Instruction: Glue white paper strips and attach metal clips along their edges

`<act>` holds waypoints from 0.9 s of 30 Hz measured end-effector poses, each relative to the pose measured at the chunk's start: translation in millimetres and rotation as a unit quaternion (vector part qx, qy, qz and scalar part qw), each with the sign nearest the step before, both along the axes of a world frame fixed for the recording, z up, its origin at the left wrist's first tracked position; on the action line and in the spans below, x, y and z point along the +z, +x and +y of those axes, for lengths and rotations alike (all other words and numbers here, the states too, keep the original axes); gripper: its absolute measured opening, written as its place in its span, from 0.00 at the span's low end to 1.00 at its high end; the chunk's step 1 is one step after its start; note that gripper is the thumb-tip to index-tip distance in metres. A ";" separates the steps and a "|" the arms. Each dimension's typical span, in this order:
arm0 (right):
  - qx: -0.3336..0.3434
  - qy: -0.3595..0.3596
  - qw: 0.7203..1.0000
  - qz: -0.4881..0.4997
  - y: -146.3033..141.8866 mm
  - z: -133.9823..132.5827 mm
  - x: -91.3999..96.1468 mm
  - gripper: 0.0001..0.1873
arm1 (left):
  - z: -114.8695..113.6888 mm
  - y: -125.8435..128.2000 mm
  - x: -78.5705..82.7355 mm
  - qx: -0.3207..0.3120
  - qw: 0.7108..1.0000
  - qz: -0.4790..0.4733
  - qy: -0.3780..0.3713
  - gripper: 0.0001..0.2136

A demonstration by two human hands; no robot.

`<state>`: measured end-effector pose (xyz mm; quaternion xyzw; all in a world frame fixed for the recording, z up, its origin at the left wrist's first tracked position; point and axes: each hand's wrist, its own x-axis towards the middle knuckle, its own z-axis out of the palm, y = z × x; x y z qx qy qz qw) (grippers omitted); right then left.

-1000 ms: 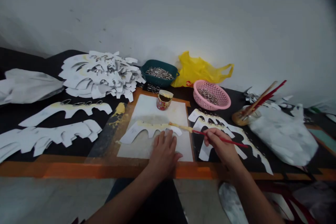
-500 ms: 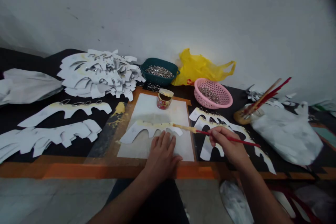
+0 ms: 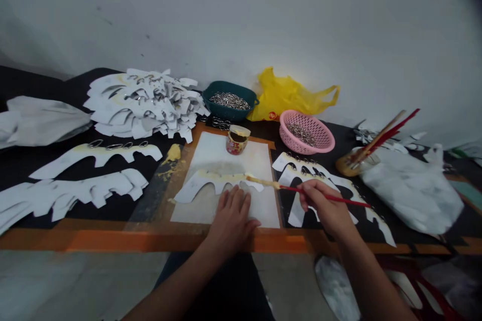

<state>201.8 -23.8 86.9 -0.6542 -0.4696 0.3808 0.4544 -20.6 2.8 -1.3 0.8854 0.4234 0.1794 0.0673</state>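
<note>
A big white sheet (image 3: 222,153) sits at the table's edge with a paper cutout (image 3: 199,180) on it. Left hand (image 3: 231,225) pins that down, fingers (image 3: 235,200) spread flat, not gripping; right hand (image 3: 327,208) pinches a red-handled brush (image 3: 301,188), its yellow tip at the cutout's top edge.

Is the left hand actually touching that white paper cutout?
Touching: the head view shows the left hand with its fingertips resting on the lower edge of the white paper cutout.

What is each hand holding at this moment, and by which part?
The right hand grips a paintbrush by its red handle, about midway along. The left hand holds nothing, resting on a white paper cutout.
</note>
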 end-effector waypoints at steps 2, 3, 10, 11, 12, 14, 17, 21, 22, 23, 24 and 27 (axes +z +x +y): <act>-0.017 0.010 1.000 0.007 1.7 -1.0 0.5 0.11 | -0.1 0.1 1.0 -0.004 1.000 0.004 -0.004 0.27; -0.018 0.014 1.000 0.007 0.9 -1.3 0.7 0.11 | -0.1 0.1 1.4 -0.005 1.000 0.005 -0.004 0.27; 0.006 0.009 1.000 -0.003 -10.9 0.9 2.4 0.12 | -0.7 -0.7 0.1 -0.004 1.000 -0.006 0.005 0.27; -0.002 0.009 1.000 -0.002 -11.5 1.3 2.2 0.12 | -0.9 -1.0 -0.1 -0.005 1.000 -0.008 0.006 0.26; -0.004 0.009 1.000 0.000 -12.3 1.8 1.8 0.12 | -1.3 -1.2 0.0 -0.004 1.000 -0.011 0.007 0.26; 0.011 0.011 1.000 0.004 -15.5 2.6 0.3 0.12 | -2.2 -1.5 0.8 0.003 1.000 -0.015 0.006 0.26; 0.033 0.012 0.999 0.000 -23.2 4.2 -2.0 0.12 | -3.5 -2.0 2.3 0.018 1.000 -0.018 0.002 0.26; 0.034 0.008 0.999 -0.004 -29.3 5.8 -1.3 0.12 | -3.8 -2.0 1.7 0.015 1.000 -0.023 0.000 0.26; 0.044 0.003 0.999 -0.002 -29.1 5.8 -0.9 0.12 | -3.7 -1.9 1.0 0.014 1.000 -0.024 0.001 0.26; 0.054 -0.001 0.999 -0.001 -28.4 5.6 -0.5 0.12 | -3.7 -2.0 0.3 0.013 1.000 -0.025 0.001 0.26; 0.058 -0.003 0.998 -0.002 -27.4 5.5 -0.3 0.12 | -3.7 -2.1 -0.4 0.014 1.000 -0.027 0.002 0.26; 0.041 0.005 0.999 -0.017 -25.2 5.7 -0.5 0.12 | -4.4 -2.8 -1.3 0.020 0.999 -0.035 0.004 0.25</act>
